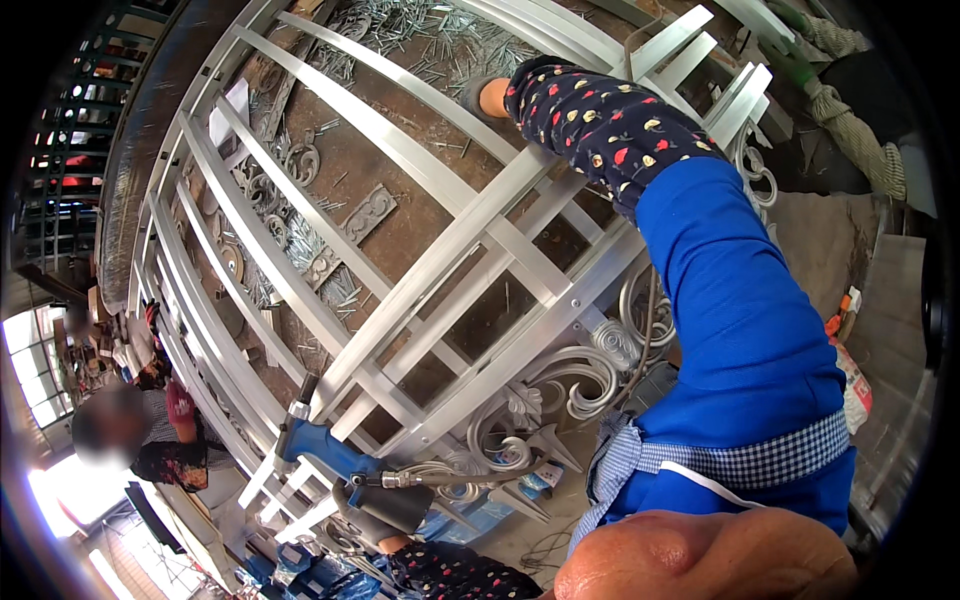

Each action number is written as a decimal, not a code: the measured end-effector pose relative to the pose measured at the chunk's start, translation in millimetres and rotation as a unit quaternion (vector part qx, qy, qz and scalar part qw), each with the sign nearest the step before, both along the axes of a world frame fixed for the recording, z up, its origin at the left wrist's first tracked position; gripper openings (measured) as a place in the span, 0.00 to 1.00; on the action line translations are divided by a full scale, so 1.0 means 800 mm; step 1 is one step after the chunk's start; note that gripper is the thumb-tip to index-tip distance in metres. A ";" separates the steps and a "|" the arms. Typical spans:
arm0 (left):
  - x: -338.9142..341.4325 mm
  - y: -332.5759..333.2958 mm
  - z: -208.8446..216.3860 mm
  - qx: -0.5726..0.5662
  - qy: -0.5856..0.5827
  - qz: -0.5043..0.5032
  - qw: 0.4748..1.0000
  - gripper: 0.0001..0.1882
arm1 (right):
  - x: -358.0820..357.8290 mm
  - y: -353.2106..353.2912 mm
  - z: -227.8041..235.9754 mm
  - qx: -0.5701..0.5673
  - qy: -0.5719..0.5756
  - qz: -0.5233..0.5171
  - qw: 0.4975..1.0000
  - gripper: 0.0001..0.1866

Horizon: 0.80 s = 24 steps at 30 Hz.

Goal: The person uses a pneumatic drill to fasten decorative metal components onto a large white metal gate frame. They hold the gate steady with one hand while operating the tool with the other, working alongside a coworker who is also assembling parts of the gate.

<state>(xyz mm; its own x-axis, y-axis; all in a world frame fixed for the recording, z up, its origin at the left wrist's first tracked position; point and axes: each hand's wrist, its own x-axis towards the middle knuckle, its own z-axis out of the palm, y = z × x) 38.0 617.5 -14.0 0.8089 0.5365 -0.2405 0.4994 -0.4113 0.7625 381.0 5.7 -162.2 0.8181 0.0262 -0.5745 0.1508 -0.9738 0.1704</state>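
My left hand, in a grey glove, grips a blue pneumatic rivet gun with a dark cylindrical base and a hose. Its nose points up at the near corner of a silver metal frame built of curved bars. Across the frame reaches my right arm, in a blue sleeve and a dark flowered cuff. My right hand, gloved in grey, is down beside a heap of loose rivets on the brown tabletop. The cuff and the glove's angle hide its fingers.
Cast scroll ornaments line the frame's near side. Between the bars lie ornate metal strips and more rivets. A hose trails from the tool. Another person is at the left; a co-worker's gloved arm shows at the upper right.
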 end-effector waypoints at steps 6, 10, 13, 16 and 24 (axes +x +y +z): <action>-0.004 0.035 -0.026 -0.074 -0.048 -0.027 0.996 0.16 | -0.001 -0.011 0.040 0.030 -0.033 -0.040 0.998 0.18; 0.002 0.010 -0.012 -0.063 -0.018 -0.014 0.998 0.14 | -0.021 -0.024 0.081 0.105 -0.161 0.007 0.981 0.16; 0.006 0.035 -0.026 -0.042 -0.045 -0.062 0.996 0.10 | -0.042 -0.044 0.111 0.261 -0.259 -0.050 0.929 0.12; 0.005 0.036 -0.034 -0.053 -0.065 -0.044 0.995 0.10 | -0.090 -0.039 0.164 0.563 -0.196 -0.225 0.771 0.09; -0.001 0.048 -0.033 -0.092 -0.127 -0.113 0.981 0.15 | -0.283 0.060 0.325 0.720 -0.115 -0.147 0.669 0.14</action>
<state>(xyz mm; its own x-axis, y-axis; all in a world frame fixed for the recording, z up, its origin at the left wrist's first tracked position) 36.8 655.6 -40.7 0.9486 0.3030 -0.0910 0.1952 -0.3343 0.9220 154.6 54.0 97.4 0.9716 0.2363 0.0142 0.0476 -0.1363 -0.9895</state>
